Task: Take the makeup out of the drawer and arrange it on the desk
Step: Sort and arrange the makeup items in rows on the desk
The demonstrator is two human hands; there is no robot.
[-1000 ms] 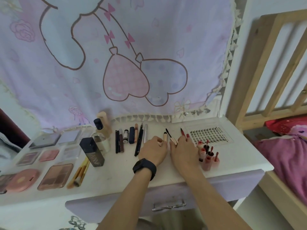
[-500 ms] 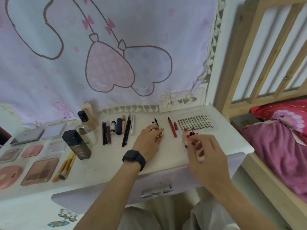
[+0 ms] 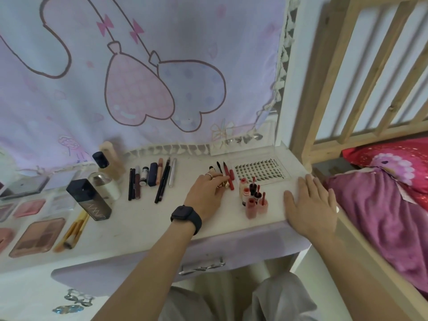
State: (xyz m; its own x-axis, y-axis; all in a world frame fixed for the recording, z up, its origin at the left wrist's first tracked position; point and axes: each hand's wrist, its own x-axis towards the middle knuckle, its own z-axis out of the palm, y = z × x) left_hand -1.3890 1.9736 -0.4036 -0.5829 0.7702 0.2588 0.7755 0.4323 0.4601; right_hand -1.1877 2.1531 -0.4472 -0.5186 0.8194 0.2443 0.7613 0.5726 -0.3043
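White counter [image 3: 143,230] carries the laid-out makeup [image 3: 162,181]. The lilac drawer front [image 3: 243,246] sits below, contents hidden. Right hand [image 3: 310,205] lies flat at the bare right edge, fingers released. Left hand [image 3: 205,195] fingers pinch a small gold-coloured piece [image 3: 224,185] beside red lip-tint bottles [image 3: 254,200].

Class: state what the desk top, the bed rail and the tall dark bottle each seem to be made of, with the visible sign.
Desk top: likely painted wood or laminate; matte white, faintly scuffed.
Bed rail: bare pale wood; grain and knots show, unpainted.
Tall dark bottle: glass or hard plastic, uncertain which; smoky, glossy square body, black cap.
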